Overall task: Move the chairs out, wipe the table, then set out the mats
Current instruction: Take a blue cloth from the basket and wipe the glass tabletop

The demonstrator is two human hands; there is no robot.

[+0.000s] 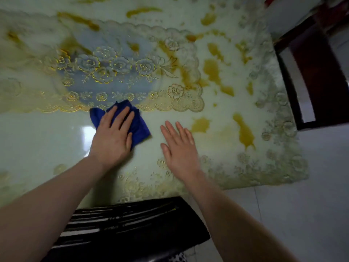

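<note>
Blue cloth (138,122) lies flat on the glossy, marble-patterned worktop (47,137) at centre frame, and the left hand (113,137) presses it down with straight, slightly spread fingers, covering most of it; only its upper and right edges stick out. The right hand (178,146) rests flat just right of the cloth, fingers straight and a little apart, gripping nothing and apart from the cloth.

This looks like the wiping step. A lace mat (120,72) lies directly above the cloth, its scalloped lower edge touching or just under the cloth's top corner, so the next stroke probably calls for sweeping along the bare worktop below that edge, or lifting the mat to reach beneath.

One dark chair (132,224) stands at the bottom edge of the frame, another (317,72) at the upper right, both just beside the worktop.
</note>
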